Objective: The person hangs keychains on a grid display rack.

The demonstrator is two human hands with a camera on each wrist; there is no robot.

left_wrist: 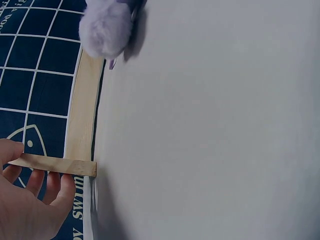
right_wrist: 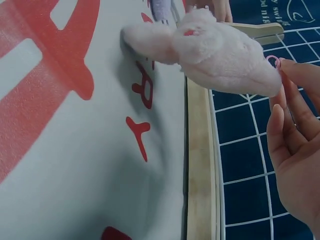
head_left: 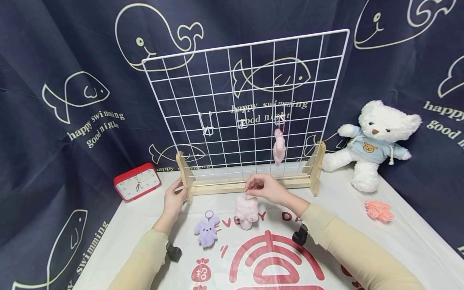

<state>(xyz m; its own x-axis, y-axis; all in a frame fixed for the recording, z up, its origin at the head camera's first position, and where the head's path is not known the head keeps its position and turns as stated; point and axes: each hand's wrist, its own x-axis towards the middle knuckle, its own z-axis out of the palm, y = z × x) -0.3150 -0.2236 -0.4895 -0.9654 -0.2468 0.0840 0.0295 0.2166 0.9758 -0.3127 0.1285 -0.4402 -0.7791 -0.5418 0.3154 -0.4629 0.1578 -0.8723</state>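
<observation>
My right hand (head_left: 267, 188) pinches the small ring at the top of a pale pink plush keychain (head_left: 247, 211), which dangles over the table in front of the rack. In the right wrist view, the pink ring (right_wrist: 273, 61) sits between thumb and fingertips. My left hand (head_left: 175, 198) holds the left wooden stand (head_left: 185, 177) of a white wire grid rack (head_left: 253, 104), thumb on one side and fingers on the other. A purple plush keychain (head_left: 206, 233) with a metal ring lies on the table between the forearms. Another pink plush (head_left: 279, 148) hangs from the right hook (head_left: 280, 117).
Two more white hooks, a left one (head_left: 206, 127) and a middle one (head_left: 242, 121), are on the grid. A red clock (head_left: 137, 182) stands at the left. On the right are a white teddy bear (head_left: 375, 141) and a coral fluffy item (head_left: 378, 211). Dark printed cloth hangs behind.
</observation>
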